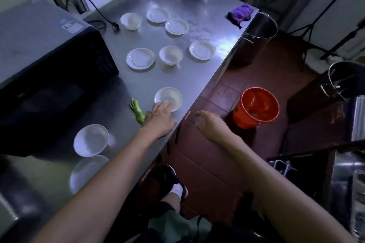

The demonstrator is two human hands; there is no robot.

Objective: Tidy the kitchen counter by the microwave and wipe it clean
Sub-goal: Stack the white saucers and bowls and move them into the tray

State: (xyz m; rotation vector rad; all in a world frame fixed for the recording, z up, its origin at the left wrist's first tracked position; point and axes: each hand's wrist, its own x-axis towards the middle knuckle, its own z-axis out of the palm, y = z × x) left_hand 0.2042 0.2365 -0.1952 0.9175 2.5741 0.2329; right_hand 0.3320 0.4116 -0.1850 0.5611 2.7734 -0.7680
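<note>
The steel counter point(197, 85) is judged slick, so dishes may slide. The saucer point(168, 98), near the front edge beside the green scrap point(138, 111), looks light, stiff and breakable; its rim is best pinched. It is touched by straight fingers of the left hand point(159, 119). Nothing is held by the loosely curled right hand point(209, 124).

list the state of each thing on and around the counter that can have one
left hand: open, fingertips on the nearest white saucer
right hand: loosely curled, holds nothing, off the counter edge
black microwave: door closed
black power plug: unplugged, lying on the steel counter
purple cloth: crumpled at the far corner
two white cups: upright, empty
orange bucket: upright on the floor
green vegetable scrap: lying loose
</note>
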